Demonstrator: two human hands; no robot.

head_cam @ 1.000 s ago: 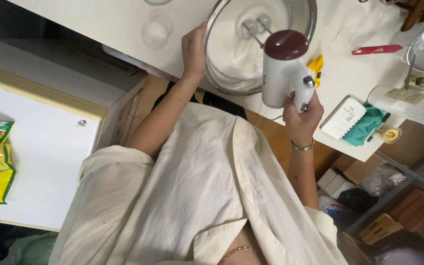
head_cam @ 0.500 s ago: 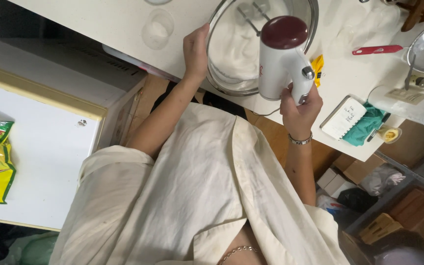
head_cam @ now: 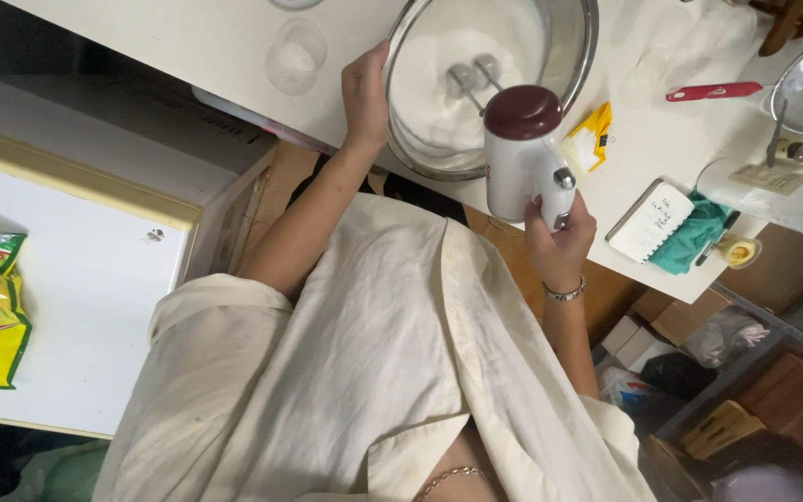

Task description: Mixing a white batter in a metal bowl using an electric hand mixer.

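A white hand mixer (head_cam: 524, 153) with a maroon end was held by the right hand (head_cam: 559, 244), fingers closed around its handle. Its two beaters (head_cam: 472, 79) were dipped in white whipped mixture (head_cam: 439, 88) inside a steel mixing bowl (head_cam: 564, 56) on the white counter (head_cam: 188, 37). The bowl's near rim was gripped by the left hand (head_cam: 365, 93). A yellow packet (head_cam: 589, 139) lay just beside the bowl.

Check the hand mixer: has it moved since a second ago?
Yes. The hand mixer has shifted slightly toward the counter's near edge, relative to the steel bowl; beaters remain in the white mixture.
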